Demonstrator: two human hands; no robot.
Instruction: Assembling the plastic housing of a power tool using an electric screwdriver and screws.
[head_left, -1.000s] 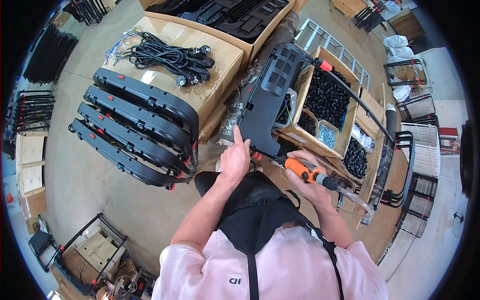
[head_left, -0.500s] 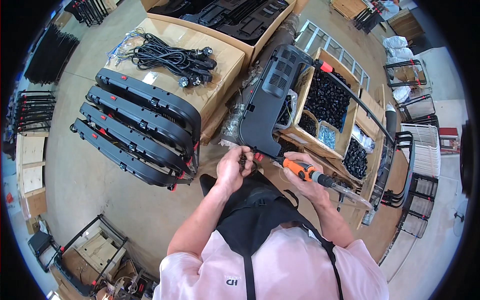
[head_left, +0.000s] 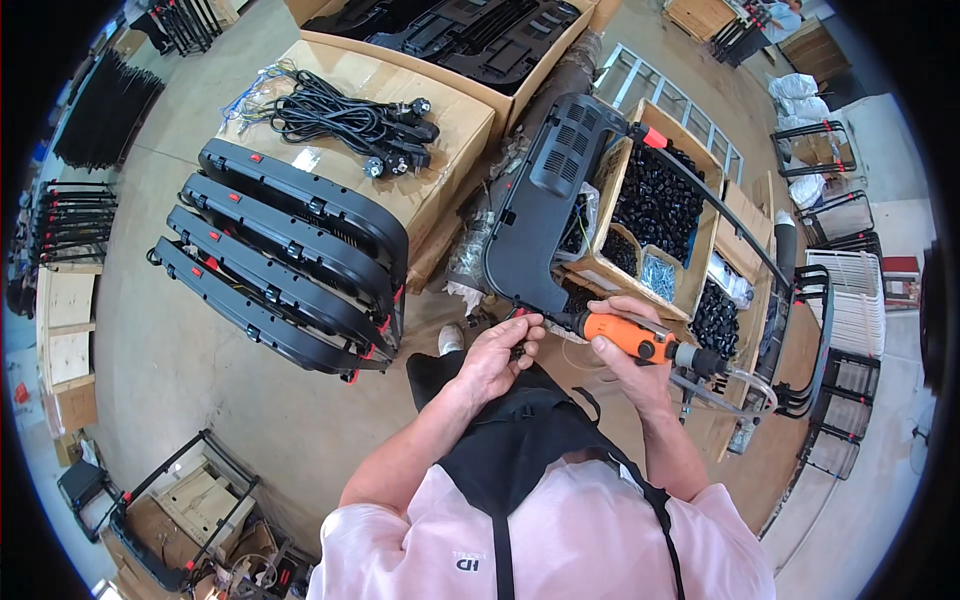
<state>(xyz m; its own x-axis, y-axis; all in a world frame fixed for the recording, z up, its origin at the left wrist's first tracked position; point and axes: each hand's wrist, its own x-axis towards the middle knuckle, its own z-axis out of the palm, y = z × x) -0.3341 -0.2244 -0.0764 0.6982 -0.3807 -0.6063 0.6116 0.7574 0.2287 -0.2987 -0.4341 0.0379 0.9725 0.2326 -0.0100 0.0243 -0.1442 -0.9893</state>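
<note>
The fingers of the left hand (head_left: 490,365) are curled together around some small dark bits (head_left: 517,352); they are too small to tell what they are. The fingers of the right hand (head_left: 637,372) are clamped around an orange power driver (head_left: 622,335). Its dark nose points left, close to the left fingertips and the low end of a big black shell (head_left: 528,235). The shell is just past both hands, beside a wooden bin (head_left: 612,280) of black parts. If the nose slips, it could nip the left fingertips or scratch the shell. If the left fingers go loose, the bits could fall on the floor (head_left: 270,430). The clear hose (head_left: 768,397) behind the driver could catch on something and tug it crooked. Farther left, four more black shells (head_left: 265,235) stand in a row by a cardboard box (head_left: 465,115).
</note>
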